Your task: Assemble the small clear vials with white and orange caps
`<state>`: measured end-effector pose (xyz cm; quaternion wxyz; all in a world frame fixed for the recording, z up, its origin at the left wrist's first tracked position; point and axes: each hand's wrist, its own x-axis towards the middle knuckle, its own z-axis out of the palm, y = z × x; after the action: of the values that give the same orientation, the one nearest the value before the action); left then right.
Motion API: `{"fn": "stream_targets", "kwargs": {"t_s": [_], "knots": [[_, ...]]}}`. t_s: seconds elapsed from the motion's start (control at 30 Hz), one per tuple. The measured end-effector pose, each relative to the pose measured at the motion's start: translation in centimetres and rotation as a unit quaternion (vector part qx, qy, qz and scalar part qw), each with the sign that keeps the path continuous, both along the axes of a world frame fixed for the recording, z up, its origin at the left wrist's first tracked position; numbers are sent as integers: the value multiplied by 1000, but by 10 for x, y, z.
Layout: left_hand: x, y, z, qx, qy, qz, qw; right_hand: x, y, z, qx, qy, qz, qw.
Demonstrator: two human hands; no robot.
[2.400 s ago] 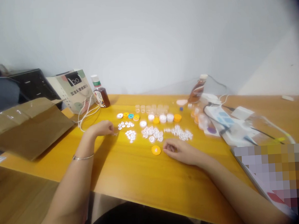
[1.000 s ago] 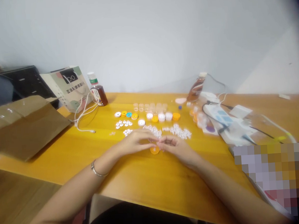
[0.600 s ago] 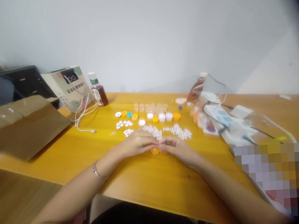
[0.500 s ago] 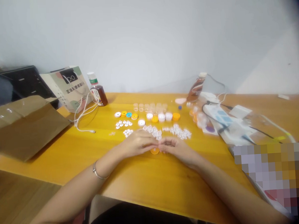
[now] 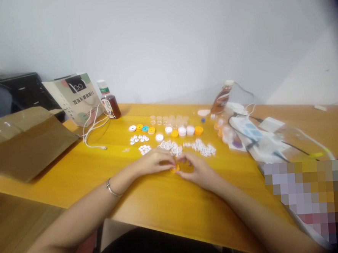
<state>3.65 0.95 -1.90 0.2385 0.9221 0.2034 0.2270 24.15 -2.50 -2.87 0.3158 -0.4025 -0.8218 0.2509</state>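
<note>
A small round orange cap (image 5: 174,169) lies low over the table between my two hands. My left hand (image 5: 156,161) comes in from the left, its fingertips pinched at the cap's left and far side. From the right, my right hand (image 5: 197,169) curves around the cap, thumb at its near edge and index finger arched at the far side. Just beyond the fingers is a spread of small white pieces (image 5: 170,146), partly covered by my left hand. More white pieces (image 5: 206,148) are heaped to the right. Fine detail is blurred.
Behind lie white, orange and blue round caps (image 5: 182,131) and clear cups (image 5: 159,120). A dark bottle (image 5: 113,106), paper bag (image 5: 83,103), cardboard box (image 5: 29,146) and white cable (image 5: 94,146) stand left. Right are a tilted bottle (image 5: 223,99) and power strips (image 5: 248,131).
My right hand's thumb and index finger have spread apart around the orange cap, where the fingertips of both hands met before. More of the cap's surroundings show. The view has shifted slightly.
</note>
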Motion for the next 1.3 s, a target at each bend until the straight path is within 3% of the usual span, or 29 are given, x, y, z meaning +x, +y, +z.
{"fn": "stream_targets", "kwargs": {"t_s": [0.23,0.77,1.03,1.3], "knots": [[3,1,-5,-18,4,0,1000,-4,0,-9,-15,0,23,1000],[1,2,-6,-41,-10,-4,999,-3,-2,-7,-15,0,16,1000],[-6,2,3,-60,5,-10,998,-3,-2,-5,-12,-2,23,1000],[-12,2,7,-22,42,-35,998,-2,-2,-5,-11,-1,19,1000]]}}
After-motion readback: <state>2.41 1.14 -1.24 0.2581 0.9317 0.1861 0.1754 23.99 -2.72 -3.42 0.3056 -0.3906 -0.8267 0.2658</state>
